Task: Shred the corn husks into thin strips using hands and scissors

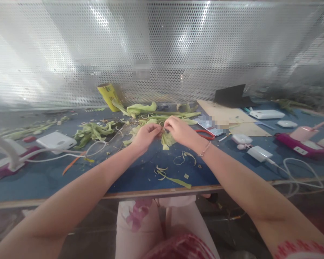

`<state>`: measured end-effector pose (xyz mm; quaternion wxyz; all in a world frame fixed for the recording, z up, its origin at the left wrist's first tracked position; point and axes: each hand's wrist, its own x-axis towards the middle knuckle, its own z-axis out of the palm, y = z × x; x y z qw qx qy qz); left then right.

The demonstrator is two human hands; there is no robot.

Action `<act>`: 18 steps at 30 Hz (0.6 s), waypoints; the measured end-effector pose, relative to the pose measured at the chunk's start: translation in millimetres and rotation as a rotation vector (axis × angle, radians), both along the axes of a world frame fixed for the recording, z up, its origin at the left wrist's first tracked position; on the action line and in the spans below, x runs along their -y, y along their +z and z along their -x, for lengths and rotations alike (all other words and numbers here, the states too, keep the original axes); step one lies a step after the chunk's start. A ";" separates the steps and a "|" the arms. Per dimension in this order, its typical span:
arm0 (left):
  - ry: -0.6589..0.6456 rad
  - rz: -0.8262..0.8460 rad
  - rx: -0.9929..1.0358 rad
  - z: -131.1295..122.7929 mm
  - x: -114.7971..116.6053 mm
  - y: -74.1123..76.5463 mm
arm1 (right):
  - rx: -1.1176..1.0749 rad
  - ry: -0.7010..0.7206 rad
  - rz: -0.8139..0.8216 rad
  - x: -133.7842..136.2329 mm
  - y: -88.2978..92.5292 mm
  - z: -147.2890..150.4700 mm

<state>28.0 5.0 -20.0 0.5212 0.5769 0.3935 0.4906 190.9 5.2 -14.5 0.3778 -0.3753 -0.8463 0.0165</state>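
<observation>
Forearms (105,172) angled fwd — L hand (145,136) & R hand (176,129) nearly touching, fingers (153,127) pinched on pale leaf (166,141)

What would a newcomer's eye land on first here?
Probably the left hand and right hand, close together over pale green leaves on the blue tabletop. Behind, to the left, a bright yellow tube tilts before the perforated metal panel. A magenta power strip lies at the right.

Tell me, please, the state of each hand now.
Left hand: closed, fingertips pinched; what it holds is unclear.
Right hand: closed, apparently pinching a pale green leaf.
</observation>
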 end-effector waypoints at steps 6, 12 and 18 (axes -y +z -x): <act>0.038 -0.050 -0.015 1.7 -2.5 -2.2 | 0.020 0.018 0.046 10.8 5.9 4.2; 0.078 -0.061 -0.017 1.2 -2.6 -3.2 | 0.037 0.033 0.071 10.9 6.9 3.8; 0.086 -0.042 0.038 -0.3 -1.9 -3.9 | 0.023 0.041 0.069 6.1 2.6 4.4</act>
